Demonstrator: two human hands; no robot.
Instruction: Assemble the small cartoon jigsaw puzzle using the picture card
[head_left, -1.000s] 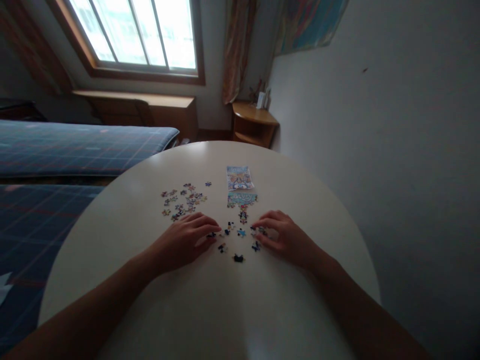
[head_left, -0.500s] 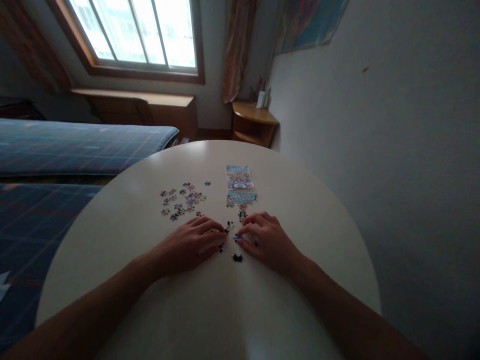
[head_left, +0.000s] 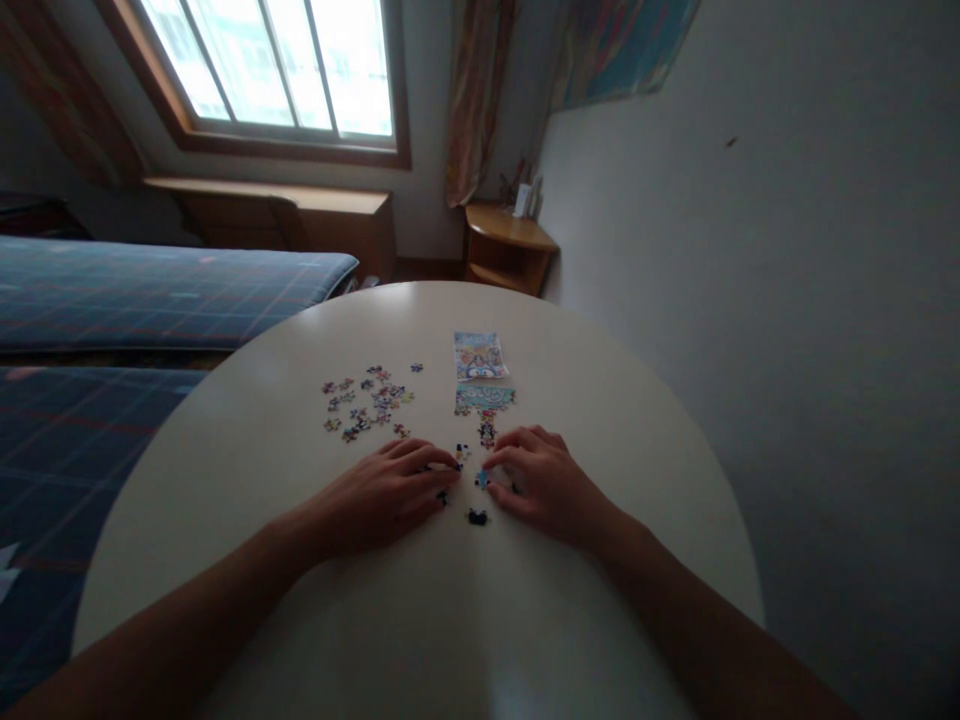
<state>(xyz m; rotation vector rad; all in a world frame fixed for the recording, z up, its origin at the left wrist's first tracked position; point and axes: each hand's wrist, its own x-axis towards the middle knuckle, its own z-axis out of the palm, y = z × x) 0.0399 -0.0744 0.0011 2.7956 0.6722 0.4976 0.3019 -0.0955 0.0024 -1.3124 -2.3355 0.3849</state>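
Note:
My left hand (head_left: 394, 487) rests on the table with its fingers curled together, the fingertips on a dark puzzle piece (head_left: 458, 467) that they mostly cover. Close by, my right hand (head_left: 544, 482) has thumb and forefinger apart beside a light-blue puzzle piece (head_left: 482, 480), which lies flat. Between the hands and slightly beyond lies a white and yellow piece (head_left: 463, 452). A black piece (head_left: 477, 517) sits nearer to me. Another dark piece (head_left: 442, 497) shows by my left thumb. Further pieces under both hands are partly hidden.
Several loose puzzle pieces (head_left: 382, 395) are scattered on the round white table (head_left: 600, 390) at left. A joined teal section (head_left: 486, 398) with a strip (head_left: 487, 430) below it lies under a picture card (head_left: 480, 356). A plaid mattress (head_left: 172, 290) stands beyond the table's left edge.
My right hand has drawn slightly right and its fingers have parted, leaving the light-blue piece uncovered on the table. My left fingertips have shifted slightly right.

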